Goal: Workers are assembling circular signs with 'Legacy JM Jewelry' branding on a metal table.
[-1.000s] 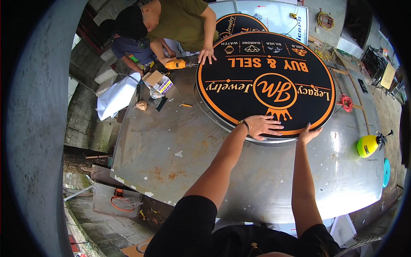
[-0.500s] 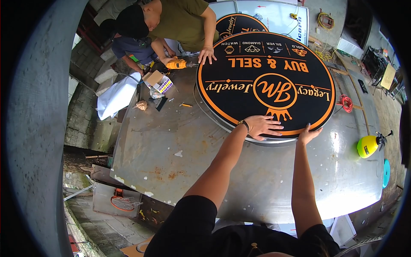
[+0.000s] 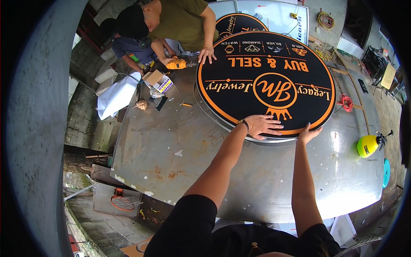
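A large round black sign [image 3: 239, 96] with an orange rim and lettering lies on the metal table [image 3: 192, 145], upside down from where I am. My left hand [image 3: 262, 127] rests flat on its near face, fingers spread toward the right. At the near right edge, my right hand [image 3: 309, 133] lies against the rim with its fingers stretched over the face. Across the table a co-worker [image 3: 182, 23] in an olive shirt steadies the sign's left edge with one hand [image 3: 207, 54]. The co-worker's other hand holds an orange power drill [image 3: 177, 64], its tip at the rim.
Left of the sign are an opened small box [image 3: 157, 80], a dark flat piece [image 3: 161, 104] and an orange pencil-like stick [image 3: 186, 104]. Red cable [image 3: 346, 103] and a yellow spray bottle [image 3: 367, 146] stand to the right. A second person [image 3: 135, 49] crouches at far left.
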Available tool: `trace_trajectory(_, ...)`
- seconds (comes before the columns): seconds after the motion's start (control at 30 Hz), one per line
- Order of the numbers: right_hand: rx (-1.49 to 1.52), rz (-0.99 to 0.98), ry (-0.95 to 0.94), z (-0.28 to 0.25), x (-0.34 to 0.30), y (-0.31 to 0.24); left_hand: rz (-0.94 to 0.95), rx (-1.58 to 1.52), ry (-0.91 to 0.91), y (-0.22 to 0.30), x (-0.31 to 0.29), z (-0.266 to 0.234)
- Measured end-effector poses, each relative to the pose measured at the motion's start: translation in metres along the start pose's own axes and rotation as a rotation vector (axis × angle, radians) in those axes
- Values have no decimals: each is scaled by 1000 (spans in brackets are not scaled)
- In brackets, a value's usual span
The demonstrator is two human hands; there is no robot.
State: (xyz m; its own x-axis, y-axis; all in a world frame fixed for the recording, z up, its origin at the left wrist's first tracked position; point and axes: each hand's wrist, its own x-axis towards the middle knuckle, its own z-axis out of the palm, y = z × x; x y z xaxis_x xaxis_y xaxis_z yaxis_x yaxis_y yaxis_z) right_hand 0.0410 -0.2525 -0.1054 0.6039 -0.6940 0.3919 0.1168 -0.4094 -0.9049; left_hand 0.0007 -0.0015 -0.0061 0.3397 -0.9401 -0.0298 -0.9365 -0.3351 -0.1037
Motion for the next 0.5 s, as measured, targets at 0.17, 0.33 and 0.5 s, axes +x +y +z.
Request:
trace_trajectory(0.17,-10,16,-33,-2,-1,-4,11,10,6,0,-1,0)
trace_trajectory(0.33,-2,25,-34,-1,-2,-6,3,15,7,0,-1,0)
trace_trajectory(0.5,-23,20,-36,-1,-2,-7,-4,7,2,0,-1,0)
